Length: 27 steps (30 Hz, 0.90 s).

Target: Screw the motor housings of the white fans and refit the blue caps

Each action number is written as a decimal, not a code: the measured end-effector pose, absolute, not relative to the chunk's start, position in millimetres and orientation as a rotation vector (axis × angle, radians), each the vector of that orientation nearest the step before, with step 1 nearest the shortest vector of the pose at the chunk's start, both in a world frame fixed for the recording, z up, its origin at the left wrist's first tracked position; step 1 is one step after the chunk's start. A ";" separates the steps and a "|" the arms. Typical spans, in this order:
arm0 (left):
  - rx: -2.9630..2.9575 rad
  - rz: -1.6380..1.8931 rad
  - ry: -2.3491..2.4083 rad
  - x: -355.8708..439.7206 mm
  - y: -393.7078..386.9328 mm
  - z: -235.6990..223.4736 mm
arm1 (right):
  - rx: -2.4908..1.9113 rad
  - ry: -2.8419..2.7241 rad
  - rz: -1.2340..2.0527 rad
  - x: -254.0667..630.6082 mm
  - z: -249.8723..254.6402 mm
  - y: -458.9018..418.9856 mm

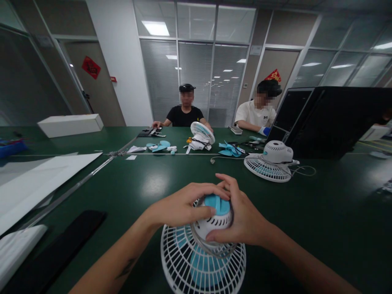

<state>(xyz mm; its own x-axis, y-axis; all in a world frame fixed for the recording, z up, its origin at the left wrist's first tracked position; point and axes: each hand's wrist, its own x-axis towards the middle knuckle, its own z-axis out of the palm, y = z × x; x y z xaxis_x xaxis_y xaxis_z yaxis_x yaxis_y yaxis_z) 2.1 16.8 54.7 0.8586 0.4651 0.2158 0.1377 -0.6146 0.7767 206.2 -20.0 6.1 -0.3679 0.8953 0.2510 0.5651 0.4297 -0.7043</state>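
A small white fan (203,269) lies face down on the table in front of me, its blue blades showing through the round grille. On top of its rounded motor housing (216,222) sits a blue knob (219,204) with a raised ridge. My left hand (186,204) reaches over from the left, thumb and fingers closed about the knob. From the right side, my right hand (243,214) wraps round the housing, its thumb low on the near side and its index finger raised. A grey cord (214,248) is looped round the base of the housing.
Beyond lie a second fan (269,163), a third tilted fan (200,136), loose blue parts (159,145) and blue blades (229,149). A large black monitor (330,122) stands right. White sheets (55,175) and a black strip (67,245) lie left. Two people sit across the table.
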 end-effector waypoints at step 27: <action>2.294 0.643 0.574 10.8 13.9 49.9 | -1.127 -2.081 0.672 209.9 6.7 -16.0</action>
<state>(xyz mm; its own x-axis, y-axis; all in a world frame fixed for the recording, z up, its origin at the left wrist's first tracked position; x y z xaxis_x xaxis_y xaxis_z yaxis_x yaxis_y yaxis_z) 10.8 13.9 49.9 0.7811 0.5555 0.2852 0.2210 -0.6732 0.7057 209.9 -16.0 6.7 -0.4041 0.8603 0.3106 0.5164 0.4949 -0.6988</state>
